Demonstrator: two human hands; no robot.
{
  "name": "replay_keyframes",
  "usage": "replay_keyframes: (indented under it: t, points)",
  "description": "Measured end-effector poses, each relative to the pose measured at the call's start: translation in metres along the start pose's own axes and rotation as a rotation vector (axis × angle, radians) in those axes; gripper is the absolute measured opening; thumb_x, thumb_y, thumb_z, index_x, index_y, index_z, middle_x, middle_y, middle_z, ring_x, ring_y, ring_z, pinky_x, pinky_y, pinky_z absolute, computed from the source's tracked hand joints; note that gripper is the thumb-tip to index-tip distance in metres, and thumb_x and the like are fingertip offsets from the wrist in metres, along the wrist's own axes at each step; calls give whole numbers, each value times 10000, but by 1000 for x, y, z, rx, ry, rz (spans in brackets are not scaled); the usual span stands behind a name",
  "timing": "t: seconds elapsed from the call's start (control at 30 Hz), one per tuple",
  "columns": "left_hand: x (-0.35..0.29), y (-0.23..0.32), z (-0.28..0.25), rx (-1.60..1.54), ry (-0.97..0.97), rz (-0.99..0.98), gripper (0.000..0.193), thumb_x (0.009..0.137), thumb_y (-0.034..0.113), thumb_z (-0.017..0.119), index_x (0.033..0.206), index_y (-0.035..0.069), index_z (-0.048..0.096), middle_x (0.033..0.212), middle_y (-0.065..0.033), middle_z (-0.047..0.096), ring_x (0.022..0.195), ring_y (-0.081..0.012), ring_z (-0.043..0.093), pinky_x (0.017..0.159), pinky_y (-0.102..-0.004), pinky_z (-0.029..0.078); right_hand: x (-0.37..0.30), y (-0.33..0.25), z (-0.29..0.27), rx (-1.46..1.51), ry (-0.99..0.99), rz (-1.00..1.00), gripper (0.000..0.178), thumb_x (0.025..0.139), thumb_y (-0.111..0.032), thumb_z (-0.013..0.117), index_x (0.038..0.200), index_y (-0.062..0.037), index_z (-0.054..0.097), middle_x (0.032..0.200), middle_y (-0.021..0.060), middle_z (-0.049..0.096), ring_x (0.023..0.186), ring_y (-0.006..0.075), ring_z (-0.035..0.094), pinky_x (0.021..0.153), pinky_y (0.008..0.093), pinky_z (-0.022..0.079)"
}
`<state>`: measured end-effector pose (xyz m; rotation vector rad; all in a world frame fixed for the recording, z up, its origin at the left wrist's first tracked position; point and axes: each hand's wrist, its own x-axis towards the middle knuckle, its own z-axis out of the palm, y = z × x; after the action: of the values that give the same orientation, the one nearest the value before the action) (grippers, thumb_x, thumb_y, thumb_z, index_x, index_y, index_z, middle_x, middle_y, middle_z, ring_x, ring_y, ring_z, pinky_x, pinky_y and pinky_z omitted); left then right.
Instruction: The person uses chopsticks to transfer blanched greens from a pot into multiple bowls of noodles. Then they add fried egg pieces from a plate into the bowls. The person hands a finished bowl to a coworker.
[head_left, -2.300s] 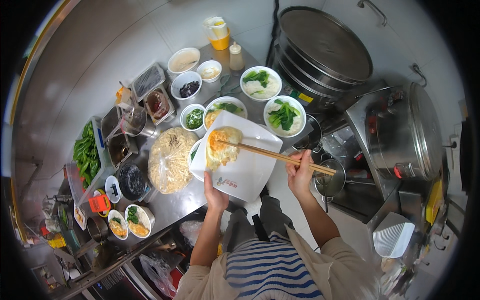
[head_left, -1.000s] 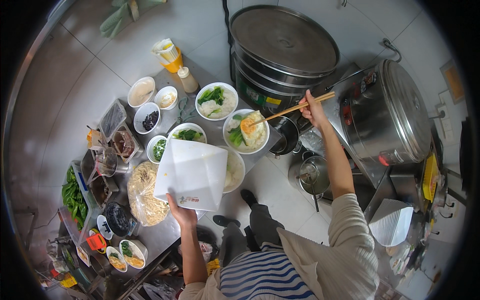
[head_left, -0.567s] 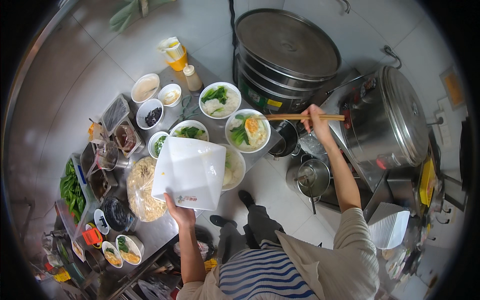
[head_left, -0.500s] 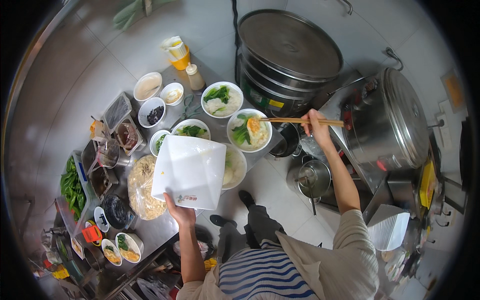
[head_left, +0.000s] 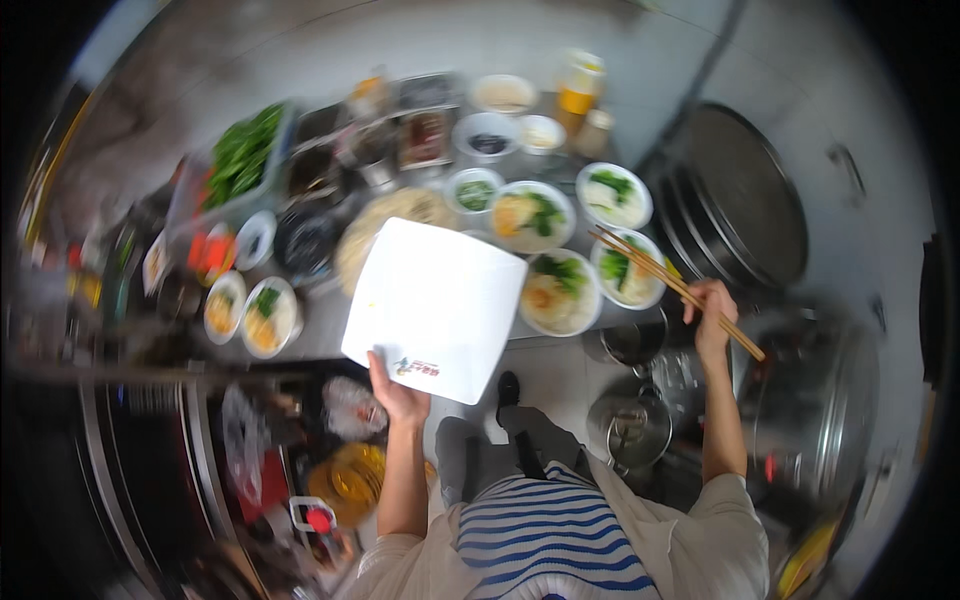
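Your left hand (head_left: 402, 400) is pinching the near edge of the white plate (head_left: 440, 305), thumb on top, other fingers hidden beneath. Over to the right of the plate, your right hand (head_left: 712, 310) grips the chopsticks (head_left: 655, 268), their tips angled back toward the plate.

Watch that one-handed hold! Let your wrist roll and the plate's far right corner could clip the egg bowl (head_left: 590, 317) just beside it; that bowl sits close to the counter edge, so a knock might slop it over. The chopsticks cross above the greens bowl (head_left: 645, 303), further right of the plate; dip them and they could drag leaves out. Their height is hard to judge.

Now the containers: the plate itself, bare but for a small orange fleck. The egg bowl has something egg-like with greens; beyond the plate, another bowl (head_left: 570, 228) pairs the same. Past the greens bowl, one more (head_left: 648, 205) carries leaves over something pale. The small bowl (head_left: 450, 200) behind the plate holds chopped green. A noodle bag (head_left: 385, 225) peeks out behind the plate, and well left of it, a clear tub (head_left: 190, 215) is heaped with green peppers (head_left: 245, 155).
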<state>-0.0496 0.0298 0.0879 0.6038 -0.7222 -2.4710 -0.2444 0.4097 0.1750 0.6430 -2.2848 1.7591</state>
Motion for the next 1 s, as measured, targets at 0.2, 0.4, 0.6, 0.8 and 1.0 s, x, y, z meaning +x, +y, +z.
replay_keyframes:
  t: [0.2, 0.4, 0.6, 0.8, 1.0]
  points:
    - [-72, 78, -69, -70, -19, 376, 625, 954, 497, 365, 1370, 32, 337, 1324, -119, 500, 1184, -277, 515, 970, -384, 426, 46, -67, 167, 264, -416, -396, 465, 992, -377, 368, 853, 27, 551, 794, 138, 568, 517, 106, 472, 482, 228, 373]
    - [-256, 131, -146, -223, 358, 831, 631, 970, 471, 325, 1406, 17, 282, 1383, -154, 420, 1244, -320, 441, 1042, -443, 345, -45, -145, 338, 639, -772, -446, 455, 995, -367, 362, 855, 20, 554, 770, 128, 556, 509, 104, 468, 480, 219, 375]
    - [-517, 133, -238, -276, 642, 1285, 622, 977, 462, 318, 1401, 7, 293, 1386, -135, 422, 1253, -308, 424, 1061, -432, 315, -304, -266, 454, 840, -1332, -525, 436, 992, -365, 382, 834, 3, 554, 781, 99, 548, 505, 84, 457, 441, 208, 359]
    - [-803, 102, -355, -440, 949, 1508, 584, 988, 435, 307, 1402, 22, 300, 1382, -116, 428, 1252, -269, 429, 1051, -410, 327, -649, -384, 466, 683, -1662, -1049, 245, 925, -185, 503, 792, -4, 603, 652, 100, 556, 551, 216, 554, 516, 329, 429]
    - [-963, 164, -463, -481, 1153, 1703, 587, 980, 454, 330, 1389, 33, 327, 1367, -96, 447, 1225, -254, 458, 1022, -393, 368, -876, -467, 497, 653, -1988, -1298, 236, 884, -228, 576, 732, -49, 552, 664, 123, 557, 602, 324, 566, 535, 400, 435]
